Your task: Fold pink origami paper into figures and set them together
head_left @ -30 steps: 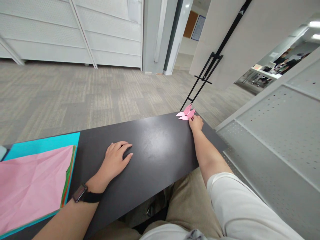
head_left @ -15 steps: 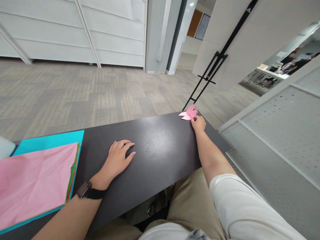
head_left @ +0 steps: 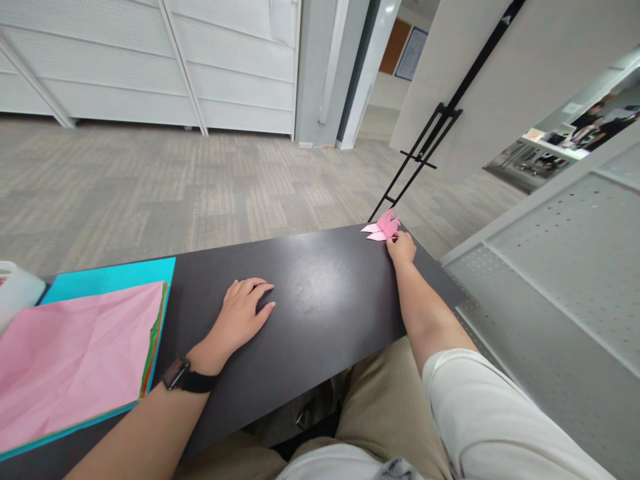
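Observation:
At the far right corner of the dark table [head_left: 320, 347] sits a pink origami figure [head_left: 383, 227] with several pointed, wing-like flaps. My right hand [head_left: 401, 247] reaches out to it, thumb and forefinger curled together at its right edge; the fingertips partly hide the contact. My left hand [head_left: 245, 308] lies palm down on the table with its fingers spread, holding nothing. To the left of that hand is a stack of coloured paper, with a creased pink sheet [head_left: 85, 360] on top and a larger turquoise sheet [head_left: 120, 275] showing underneath.
A whitish plastic container [head_left: 19, 293] stands at the table's left end. Beyond the far edge are carpeted floor [head_left: 225, 187], white cabinets [head_left: 240, 73] and a board on a black stand [head_left: 425, 143]. A perforated grey panel [head_left: 565, 267] rises on the right. People appear in the distance.
The view has turned slightly left, so more of the container shows. Both hands and the origami figure keep nearly the same places on the table.

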Available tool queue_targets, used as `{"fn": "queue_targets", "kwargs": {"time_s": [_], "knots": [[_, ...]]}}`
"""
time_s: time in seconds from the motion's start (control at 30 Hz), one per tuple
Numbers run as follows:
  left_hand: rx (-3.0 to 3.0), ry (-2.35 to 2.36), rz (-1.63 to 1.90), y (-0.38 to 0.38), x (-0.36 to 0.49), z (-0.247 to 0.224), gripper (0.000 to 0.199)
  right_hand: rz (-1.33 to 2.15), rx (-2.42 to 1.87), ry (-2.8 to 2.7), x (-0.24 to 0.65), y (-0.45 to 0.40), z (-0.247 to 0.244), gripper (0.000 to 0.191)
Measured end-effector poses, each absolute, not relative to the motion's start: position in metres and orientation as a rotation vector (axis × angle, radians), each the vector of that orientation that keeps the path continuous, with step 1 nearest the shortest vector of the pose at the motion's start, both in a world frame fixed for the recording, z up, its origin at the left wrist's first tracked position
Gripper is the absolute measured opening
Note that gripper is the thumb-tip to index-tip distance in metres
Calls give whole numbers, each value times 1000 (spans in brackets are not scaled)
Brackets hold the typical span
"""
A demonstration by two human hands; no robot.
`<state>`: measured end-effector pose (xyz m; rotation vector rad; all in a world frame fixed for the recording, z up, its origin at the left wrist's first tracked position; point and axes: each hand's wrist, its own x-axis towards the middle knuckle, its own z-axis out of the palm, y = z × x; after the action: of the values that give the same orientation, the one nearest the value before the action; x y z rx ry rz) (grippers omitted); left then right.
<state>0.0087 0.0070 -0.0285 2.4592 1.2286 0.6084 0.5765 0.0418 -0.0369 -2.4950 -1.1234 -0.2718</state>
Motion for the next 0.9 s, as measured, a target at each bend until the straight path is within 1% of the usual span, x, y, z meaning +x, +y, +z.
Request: {"fn": "queue_targets", "kwargs": {"time_s": [0.3, 0.5, 0.77, 0.9], "knots": [[2463, 1220, 605, 6, 9, -28, 36, -238, -2446, -1088, 578, 40, -37, 25], [2463, 1211, 603, 6, 8, -28, 36, -221, -2346, -1000, 576, 41, -36, 29], [2465, 1219, 605, 6, 10, -28, 35, -298, -2041, -656, 564, 16, -21, 34], [2472, 1212, 607, 6, 11, -29, 34, -323, -1813, -635, 535, 20, -2, 28]]}}
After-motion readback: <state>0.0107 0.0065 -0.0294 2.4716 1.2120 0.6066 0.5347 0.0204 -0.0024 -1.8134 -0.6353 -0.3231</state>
